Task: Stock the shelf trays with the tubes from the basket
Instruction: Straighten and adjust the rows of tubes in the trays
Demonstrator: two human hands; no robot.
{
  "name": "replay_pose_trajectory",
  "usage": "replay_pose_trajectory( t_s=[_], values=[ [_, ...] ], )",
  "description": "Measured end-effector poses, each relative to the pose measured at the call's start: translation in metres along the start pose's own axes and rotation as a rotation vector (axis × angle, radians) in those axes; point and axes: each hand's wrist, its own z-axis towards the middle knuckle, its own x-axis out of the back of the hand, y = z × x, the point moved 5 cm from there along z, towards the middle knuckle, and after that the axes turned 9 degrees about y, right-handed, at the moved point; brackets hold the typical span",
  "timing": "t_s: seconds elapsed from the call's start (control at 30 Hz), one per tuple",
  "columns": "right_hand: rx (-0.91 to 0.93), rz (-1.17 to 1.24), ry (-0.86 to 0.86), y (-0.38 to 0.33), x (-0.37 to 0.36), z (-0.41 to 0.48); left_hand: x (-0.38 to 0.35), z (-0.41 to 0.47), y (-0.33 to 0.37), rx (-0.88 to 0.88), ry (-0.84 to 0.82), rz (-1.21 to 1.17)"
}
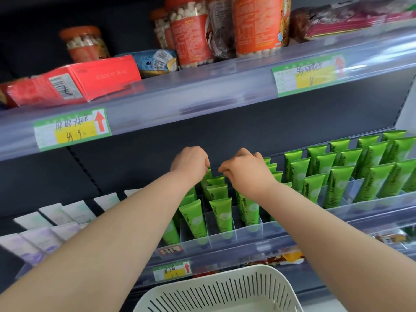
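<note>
Green tubes [221, 213] marked "Chamomile" stand cap-down in clear divided shelf trays [244, 234] on the middle shelf. More rows of green tubes [337, 183] fill the trays to the right. My left hand [190, 162] reaches to the back of the rows and pinches the top edge of a tilted green tube [207, 178]. My right hand [245, 170] is right beside it, its fingers curled shut just above the rear tubes, and I see nothing in them. The white slotted basket [225, 289] sits below at the bottom edge; the part of its inside I see holds no tubes.
White and lilac tubes [56, 221] lie in trays to the left. The shelf above carries a red box [90, 79], snack jars [191, 39] and price labels [72, 129] on its clear front rail. Packets [290, 257] sit on the shelf below.
</note>
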Motion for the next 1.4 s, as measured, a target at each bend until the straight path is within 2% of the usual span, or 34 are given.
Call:
replay_pose_trajectory(
  t_s=[0.3, 0.5, 0.7, 0.93, 1.23, 1.4],
  values=[
    [0.005, -0.09, -0.093, -0.006, -0.013, 0.012, -0.001, -0.001, 0.0, -0.023, 0.002, 0.081],
    [0.009, -0.059, -0.117, -0.005, -0.014, 0.011, -0.001, 0.0, 0.015, -0.045, 0.022, 0.026],
    [-0.002, -0.06, -0.081, -0.001, -0.005, 0.007, 0.0, -0.004, 0.015, -0.044, -0.02, -0.047],
    [-0.012, -0.032, -0.027, -0.006, 0.007, -0.003, 0.019, -0.014, 0.004, -0.037, 0.032, -0.066],
    [0.133, 0.05, -0.018, -0.058, 0.011, -0.025, 0.046, -0.052, -0.034, 0.002, 0.065, -0.119],
    [0.203, -0.009, -0.058, -0.084, -0.005, -0.032, 0.056, -0.065, -0.05, 0.019, 0.073, -0.132]
  ],
)
